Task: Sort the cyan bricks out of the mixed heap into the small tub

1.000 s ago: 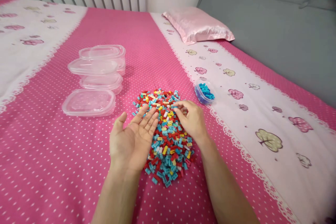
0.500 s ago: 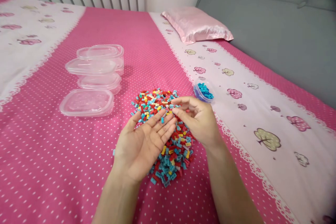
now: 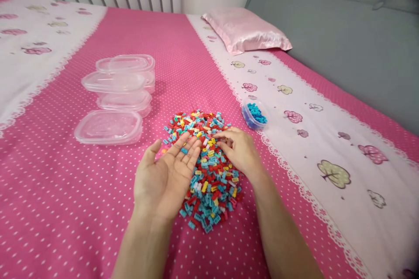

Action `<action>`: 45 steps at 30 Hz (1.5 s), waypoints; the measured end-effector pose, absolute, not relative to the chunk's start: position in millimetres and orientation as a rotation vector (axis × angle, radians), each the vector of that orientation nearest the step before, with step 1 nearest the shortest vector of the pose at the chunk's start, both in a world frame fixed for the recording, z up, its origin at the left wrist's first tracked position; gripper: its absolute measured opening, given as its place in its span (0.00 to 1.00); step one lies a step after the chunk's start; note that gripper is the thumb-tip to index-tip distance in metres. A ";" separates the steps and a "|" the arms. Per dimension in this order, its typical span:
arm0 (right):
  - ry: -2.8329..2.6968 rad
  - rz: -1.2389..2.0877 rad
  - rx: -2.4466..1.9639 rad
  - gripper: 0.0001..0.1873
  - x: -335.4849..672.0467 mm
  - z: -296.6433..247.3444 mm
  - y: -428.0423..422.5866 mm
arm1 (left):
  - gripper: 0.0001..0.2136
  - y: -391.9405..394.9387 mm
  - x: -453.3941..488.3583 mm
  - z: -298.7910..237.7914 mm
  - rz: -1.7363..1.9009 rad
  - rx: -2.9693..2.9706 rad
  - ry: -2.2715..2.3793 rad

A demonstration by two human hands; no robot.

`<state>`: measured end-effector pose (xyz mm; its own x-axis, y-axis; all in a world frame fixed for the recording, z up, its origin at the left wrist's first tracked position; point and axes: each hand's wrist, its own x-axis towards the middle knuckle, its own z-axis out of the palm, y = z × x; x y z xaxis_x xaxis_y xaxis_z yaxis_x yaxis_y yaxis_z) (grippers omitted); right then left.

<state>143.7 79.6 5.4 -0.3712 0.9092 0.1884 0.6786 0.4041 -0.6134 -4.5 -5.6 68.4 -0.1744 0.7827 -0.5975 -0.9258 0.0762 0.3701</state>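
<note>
My left hand (image 3: 165,178) is palm up over the left side of the pile, fingers stretched out. One small blue building brick (image 3: 184,151) lies on its fingers. My right hand (image 3: 240,150) reaches in from the right, palm down with curled fingers. Its thumb and index fingertips are a little apart, close above the heap of small building bricks (image 3: 214,174); I see no brick between them. Red, blue, yellow, white and pink bricks make up the heap. Part of it is hidden behind my hands.
Several clear plastic containers (image 3: 108,127) with lids stand at the left on the pink dotted bedspread (image 3: 163,43). Right of the heap is a small clear tub (image 3: 251,121) with blue bricks. A pink pillow (image 3: 247,30) lies further back, beside a grey padded panel (image 3: 343,39).
My left hand has moved left with the blue brick on its fingers. My right hand has shifted slightly left and down toward the heap, and the hands are further apart.
</note>
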 end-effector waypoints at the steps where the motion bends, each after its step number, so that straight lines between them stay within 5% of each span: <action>1: -2.171 0.602 -1.348 0.12 143.5 5.5 79.6 | 0.23 -5.8 -4.3 68.7 1.543 -0.226 0.837; 13: -2.102 0.562 -1.434 0.06 144.8 8.4 78.8 | 0.25 -4.6 -4.9 62.3 1.516 -0.205 0.871; 26: -1.928 0.826 -1.085 0.10 135.1 49.2 52.6 | 0.22 -7.9 1.2 57.1 1.425 -0.164 0.762; 35: -2.083 0.863 -1.529 0.10 158.3 34.9 65.1 | 0.23 -6.0 -3.1 53.3 1.505 -0.203 0.800; 45: -2.277 0.896 -1.548 0.15 150.7 23.4 68.4 | 0.21 -5.5 -3.5 53.5 1.500 -0.232 0.829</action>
<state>150.7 68.4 23.4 -0.4068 0.9036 -0.1341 0.7527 0.2483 -0.6097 -3.5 -5.5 53.5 -0.1371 0.7822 -0.6077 -0.9308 0.1081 0.3491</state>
